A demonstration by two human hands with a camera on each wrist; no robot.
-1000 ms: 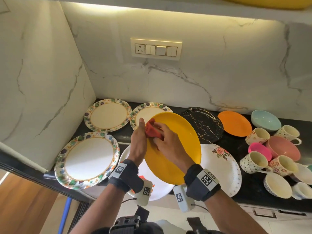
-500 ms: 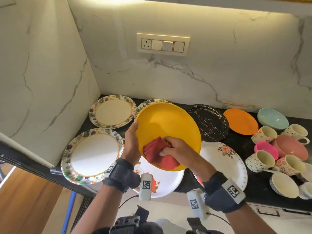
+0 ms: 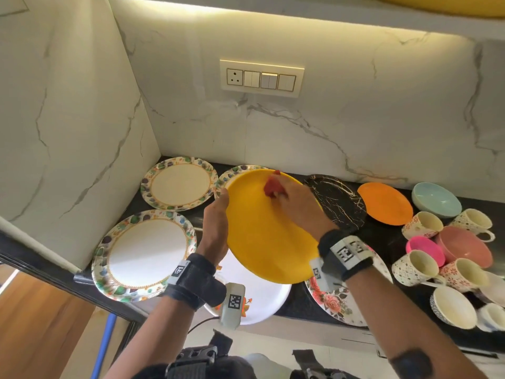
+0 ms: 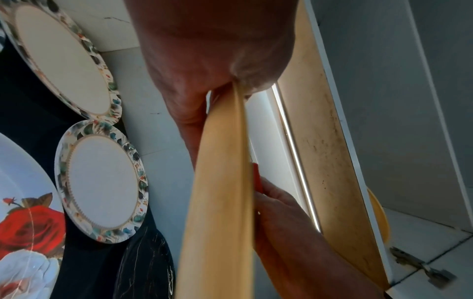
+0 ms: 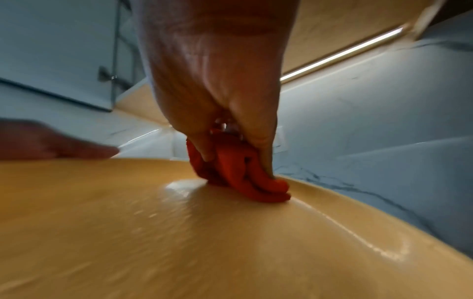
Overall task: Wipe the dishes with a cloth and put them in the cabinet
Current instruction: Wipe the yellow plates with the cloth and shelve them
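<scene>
A large yellow plate (image 3: 262,231) is held tilted above the black counter. My left hand (image 3: 218,212) grips its left rim, thumb on the face; in the left wrist view the yellow plate (image 4: 220,202) shows edge-on, pinched by my left hand (image 4: 225,85). My right hand (image 3: 287,198) presses a bunched red cloth (image 3: 272,187) against the plate's far upper part. In the right wrist view my right hand (image 5: 230,141) holds the red cloth (image 5: 238,176) down on the glossy yellow plate (image 5: 204,242) near its far rim.
Floral-rimmed plates (image 3: 144,255) (image 3: 177,183) lie at the left, with white flowered plates (image 3: 262,299) (image 3: 336,299) under my arms. A black plate (image 3: 338,203), orange plate (image 3: 385,203), bowls (image 3: 435,199) and several mugs (image 3: 415,266) crowd the right. A yellow dish sits on the cabinet shelf (image 3: 410,20) overhead.
My right hand has swept the red cloth from the plate's lower middle up to its far rim. The left hand keeps hold of the left rim.
</scene>
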